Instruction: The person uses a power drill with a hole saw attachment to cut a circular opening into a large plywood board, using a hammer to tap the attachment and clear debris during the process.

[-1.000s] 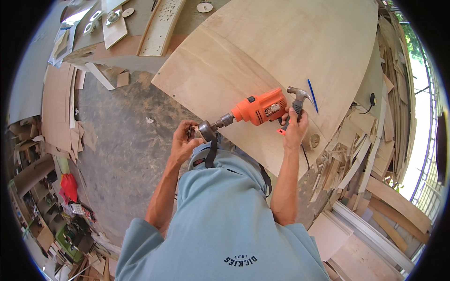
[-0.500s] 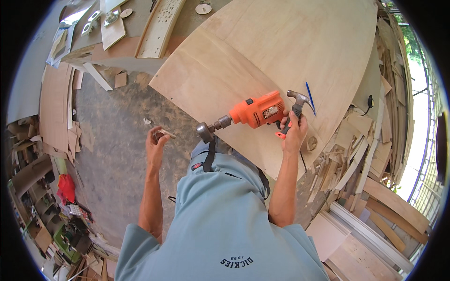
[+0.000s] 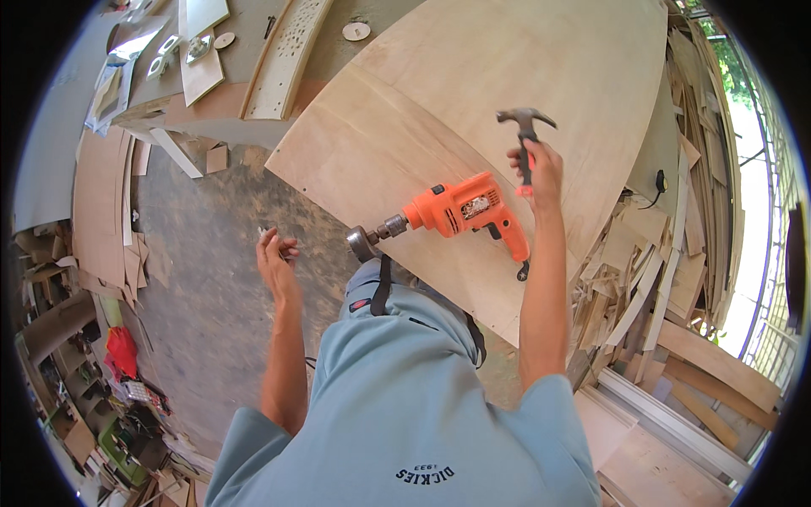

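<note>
My right hand grips a claw hammer by its dark handle with red at the end, and the metal head is raised over the plywood sheet. Below it lies an orange power drill on the sheet. A round hole saw sits in its chuck and sticks out past the sheet's near edge, close to my waist. Over the floor on the left, my left hand is held with curled fingers. A small pale tip shows at the fingertips; what it belongs to is too small to name.
Wood offcuts lie heaped right of the sheet, beside a stack of long strips. A perforated wooden channel and a pale disc lie at the far side. Cardboard-coloured panels and a red bag are on the left.
My right hand has lifted the hammer up and away from the drill's handle. My left hand has turned, and the small pale stick in it shows less. The blue pen is out of sight.
</note>
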`<control>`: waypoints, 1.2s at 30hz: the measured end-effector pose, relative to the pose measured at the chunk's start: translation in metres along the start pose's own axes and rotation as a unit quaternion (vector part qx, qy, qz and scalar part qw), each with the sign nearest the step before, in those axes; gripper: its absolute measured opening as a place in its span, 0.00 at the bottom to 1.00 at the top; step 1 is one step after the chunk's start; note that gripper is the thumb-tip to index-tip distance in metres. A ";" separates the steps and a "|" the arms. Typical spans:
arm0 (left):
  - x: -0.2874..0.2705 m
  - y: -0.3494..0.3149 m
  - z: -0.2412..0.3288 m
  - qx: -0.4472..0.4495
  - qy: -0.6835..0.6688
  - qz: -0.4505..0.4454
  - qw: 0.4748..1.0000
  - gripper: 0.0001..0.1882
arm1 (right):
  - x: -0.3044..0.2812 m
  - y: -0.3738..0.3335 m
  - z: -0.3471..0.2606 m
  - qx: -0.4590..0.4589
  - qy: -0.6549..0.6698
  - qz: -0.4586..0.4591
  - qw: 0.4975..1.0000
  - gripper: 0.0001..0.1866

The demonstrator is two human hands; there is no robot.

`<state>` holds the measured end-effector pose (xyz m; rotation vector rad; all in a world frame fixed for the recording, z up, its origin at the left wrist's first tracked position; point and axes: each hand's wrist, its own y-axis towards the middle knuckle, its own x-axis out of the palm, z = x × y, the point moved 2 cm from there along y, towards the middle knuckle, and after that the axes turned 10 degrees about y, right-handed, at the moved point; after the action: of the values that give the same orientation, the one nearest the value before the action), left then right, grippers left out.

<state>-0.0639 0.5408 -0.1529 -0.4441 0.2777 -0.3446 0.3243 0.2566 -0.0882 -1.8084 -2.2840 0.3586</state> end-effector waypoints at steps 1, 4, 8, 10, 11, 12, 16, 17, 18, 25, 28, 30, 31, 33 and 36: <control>0.000 -0.008 0.000 -0.004 -0.012 -0.005 1.000 0.18 | 0.003 0.019 0.004 0.014 -0.015 -0.014 1.000 0.15; -0.003 -0.025 0.006 0.011 -0.036 0.005 0.999 0.18 | 0.024 0.053 0.006 0.025 -0.013 -0.035 0.999 0.18; 0.005 -0.030 0.044 0.082 0.017 0.031 0.996 0.19 | 0.022 0.092 0.020 -0.014 -0.199 0.010 0.980 0.19; 0.014 -0.016 0.059 0.100 0.040 0.018 0.994 0.19 | 0.027 0.100 0.017 -0.142 -0.467 0.079 0.869 0.19; 0.016 -0.007 0.064 0.104 0.038 0.003 0.994 0.18 | 0.045 0.085 0.007 -0.262 -0.449 0.073 0.851 0.18; 0.012 -0.002 0.064 0.108 0.037 -0.007 0.993 0.17 | 0.072 0.049 -0.007 -0.380 -0.421 0.063 0.822 0.18; 0.013 0.010 0.046 0.013 -0.059 -0.009 0.998 0.15 | 0.122 -0.060 0.008 -0.362 -0.284 -0.401 0.792 0.21; 0.012 0.013 0.034 -0.008 -0.078 -0.011 0.997 0.15 | 0.136 -0.084 0.010 -0.329 -0.291 -0.492 0.751 0.21; 0.012 0.014 0.022 -0.030 -0.095 -0.013 0.995 0.14 | 0.143 -0.096 0.020 -0.328 -0.321 -0.524 0.717 0.21; -0.004 -0.003 -0.040 -0.114 -0.090 0.008 0.989 0.15 | 0.158 -0.107 0.048 -0.335 -0.412 -0.568 0.628 0.17; -0.016 -0.008 -0.058 -0.140 -0.079 0.032 0.986 0.15 | 0.158 -0.109 0.048 -0.356 -0.413 -0.559 0.625 0.15; -0.023 -0.009 -0.066 -0.148 -0.071 0.045 0.985 0.15 | 0.158 -0.109 0.051 -0.372 -0.421 -0.558 0.611 0.16; -0.026 -0.009 -0.070 -0.151 -0.066 0.048 0.985 0.15 | 0.158 -0.109 0.052 -0.380 -0.425 -0.557 0.604 0.17; -0.029 -0.010 -0.072 -0.155 -0.056 0.054 0.985 0.15 | 0.158 -0.108 0.053 -0.385 -0.422 -0.553 0.606 0.17; -0.036 -0.006 -0.078 -0.159 -0.065 0.052 0.984 0.15 | 0.160 -0.110 0.046 -0.386 -0.421 -0.549 0.611 0.15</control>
<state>-0.1236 0.5204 -0.2106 -0.7601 0.2279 -0.1666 0.1719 0.3853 -0.0951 0.2777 -4.0253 -0.1034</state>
